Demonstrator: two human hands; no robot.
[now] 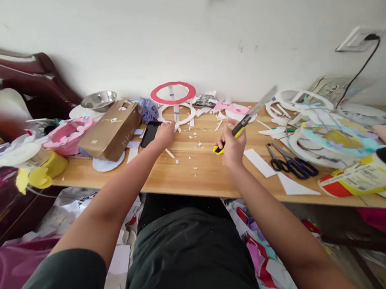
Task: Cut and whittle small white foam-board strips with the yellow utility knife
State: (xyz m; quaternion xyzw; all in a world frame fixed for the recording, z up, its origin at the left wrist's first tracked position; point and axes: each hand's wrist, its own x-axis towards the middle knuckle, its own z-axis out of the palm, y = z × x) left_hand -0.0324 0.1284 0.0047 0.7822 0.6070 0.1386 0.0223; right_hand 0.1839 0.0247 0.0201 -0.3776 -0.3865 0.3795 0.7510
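Observation:
My right hand is closed around the yellow and black handle of a utility knife. Its long blade is extended and points up and to the right, above the table. My left hand is at the right edge of a black phone, beside the lower white ring of a paper stand. Its fingers are curled together, and whatever they pinch is hidden. A red ring tops the stand on a white post. Between my hands lie small white scraps.
Left of the phone are a brown cardboard box, a metal bowl and purple yarn. To the right lie scissors, a white strip, white rings and a yellow-red package. A wall socket holds a cable.

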